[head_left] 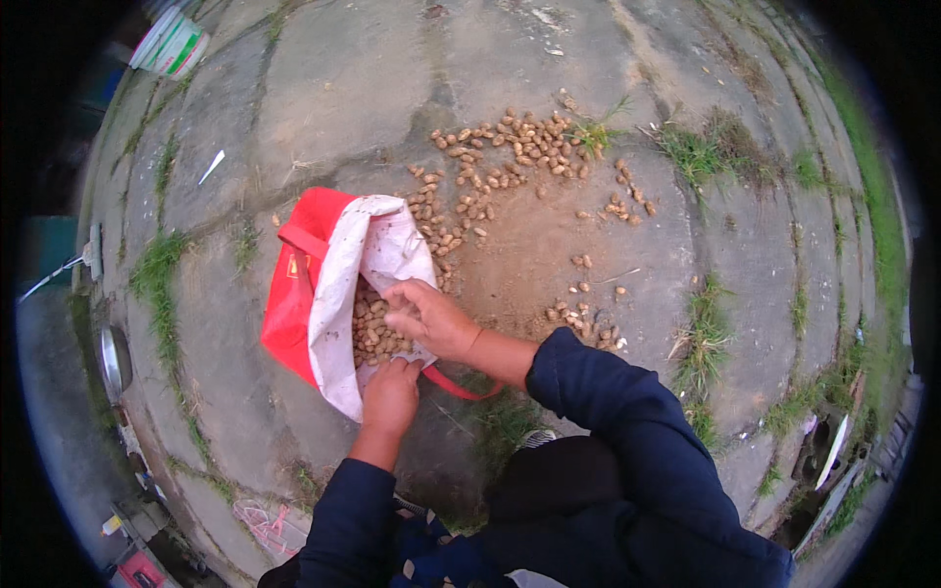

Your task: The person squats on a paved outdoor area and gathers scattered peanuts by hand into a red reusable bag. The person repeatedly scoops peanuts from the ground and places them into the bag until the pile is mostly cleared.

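A red bag (283,323) with a dirty white lining (334,323) lies tilted on the concrete, its mouth turned towards the right. Inside it are many unshelled peanuts (373,331). My left hand (390,393) grips the near rim of the bag. Over the mouth, my right hand (434,316) has its thumb and fingers apart, and I see nothing between them. A red strap handle (463,393) loops out below my right wrist. Beyond the bag, a loose spread of unshelled peanuts (540,147) lies on the ground, with a smaller cluster (584,323) beside my right sleeve.
Brown soil (522,250) covers the concrete between the peanuts. Grass tufts (702,154) grow from the slab joints. A white bucket (169,44) stands far left, with a broom or mop head (93,252) and a metal basin (115,364) along the left edge. Pink string (272,525) lies lower left.
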The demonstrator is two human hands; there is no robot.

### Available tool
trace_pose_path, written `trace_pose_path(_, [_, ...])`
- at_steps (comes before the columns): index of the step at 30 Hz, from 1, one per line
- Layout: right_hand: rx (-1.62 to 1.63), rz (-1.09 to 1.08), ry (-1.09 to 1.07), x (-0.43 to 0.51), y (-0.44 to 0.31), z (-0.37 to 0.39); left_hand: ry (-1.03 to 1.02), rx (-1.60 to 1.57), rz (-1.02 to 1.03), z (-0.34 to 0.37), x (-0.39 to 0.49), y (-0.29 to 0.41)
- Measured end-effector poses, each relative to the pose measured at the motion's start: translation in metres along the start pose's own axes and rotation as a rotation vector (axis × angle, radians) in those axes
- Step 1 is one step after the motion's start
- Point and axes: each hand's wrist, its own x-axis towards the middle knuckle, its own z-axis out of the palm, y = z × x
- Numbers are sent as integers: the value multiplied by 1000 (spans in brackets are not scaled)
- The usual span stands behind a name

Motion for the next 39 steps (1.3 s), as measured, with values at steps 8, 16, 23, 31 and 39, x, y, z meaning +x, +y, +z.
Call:
trace_pose_path(8, [-1001, 232, 292, -33, 34, -183, 31, -12, -1, -1, 2, -7])
trace_pose_path(16, [-851, 311, 305, -75, 89, -232, 8, -21, -20, 0, 2, -7])
trace_pose_path(23, [-969, 511, 239, -131, 70, -200, 31, -99, -15, 6, 5, -6])
trace_pose_path(31, [-1084, 357, 15, -122, 71, -163, 22, -105, -15, 4, 4, -8])
trace_pose_path(39, [-1158, 52, 113, -135, 97, -172, 28, -119, -20, 7, 1, -9])
